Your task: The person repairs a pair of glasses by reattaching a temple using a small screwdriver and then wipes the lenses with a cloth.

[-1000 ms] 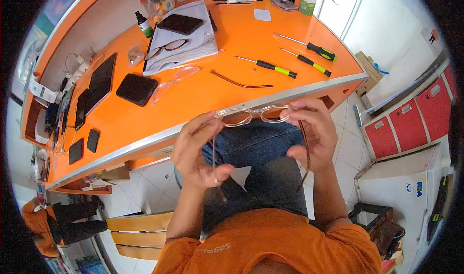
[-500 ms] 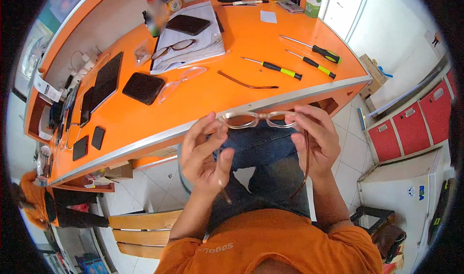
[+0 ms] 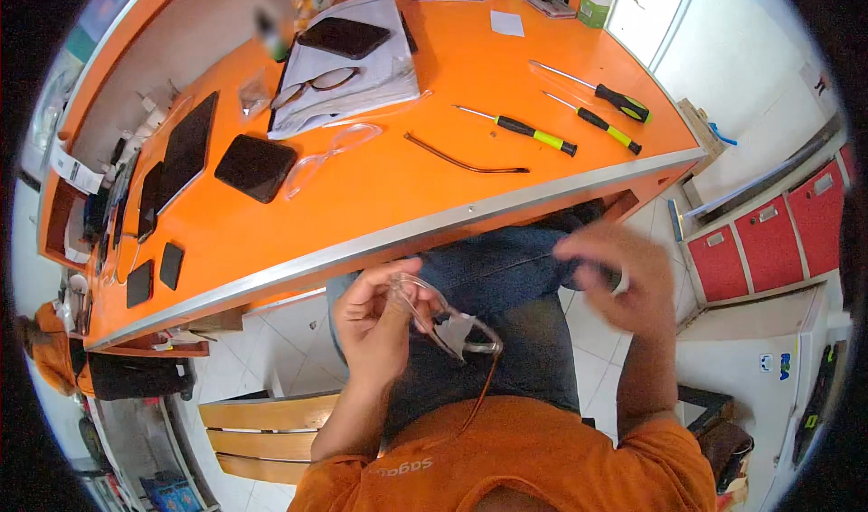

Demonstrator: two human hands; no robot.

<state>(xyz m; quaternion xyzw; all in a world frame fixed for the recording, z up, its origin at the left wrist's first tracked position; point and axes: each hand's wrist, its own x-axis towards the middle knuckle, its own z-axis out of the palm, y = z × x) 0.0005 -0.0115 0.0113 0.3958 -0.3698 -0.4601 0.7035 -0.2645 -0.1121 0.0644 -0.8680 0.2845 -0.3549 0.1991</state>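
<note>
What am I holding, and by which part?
Left hand holds clear-rimmed oval eyeglasses by one front end; blurred right hand shows nothing held.

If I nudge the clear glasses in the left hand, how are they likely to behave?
The clear glasses are probably light, being thin-rimmed. The slim brown temple may swing, since the left hand appears to grip only the opposite end.
</note>
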